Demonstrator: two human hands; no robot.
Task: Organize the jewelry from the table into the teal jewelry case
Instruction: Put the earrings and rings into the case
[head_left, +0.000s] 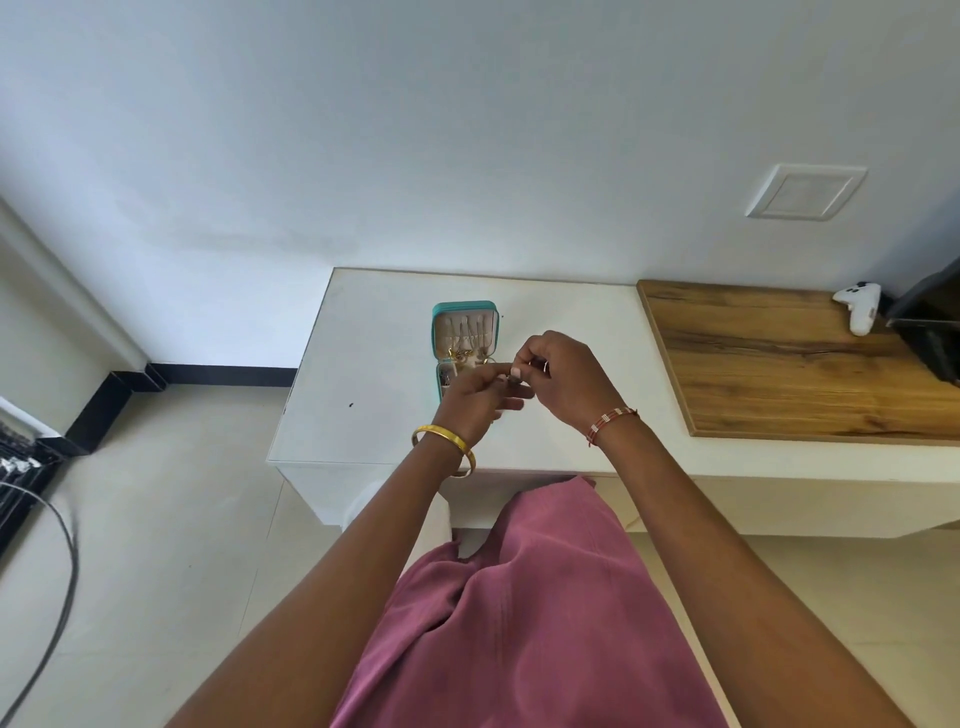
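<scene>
nearest are a pink garment (524, 613) and both forearms, a gold bangle (441, 439) on the left wrist and a beaded bracelet (613, 422) on the right. above the white table (363, 415) the left hand (475, 397) and right hand (558, 379) meet, fingers curled tight, pinching a small dark piece of jewelry (511, 381) between their tips; what kind of piece it is, i cannot tell. to do this well, i judge it best to keep the piece low over the case and let go only once it sits in a slot. just beyond stands the open teal case (464, 338), lid upright, gold pieces already inside. farther right, well apart, a white game controller (860, 306) lies on a wooden board (779, 364).
</scene>
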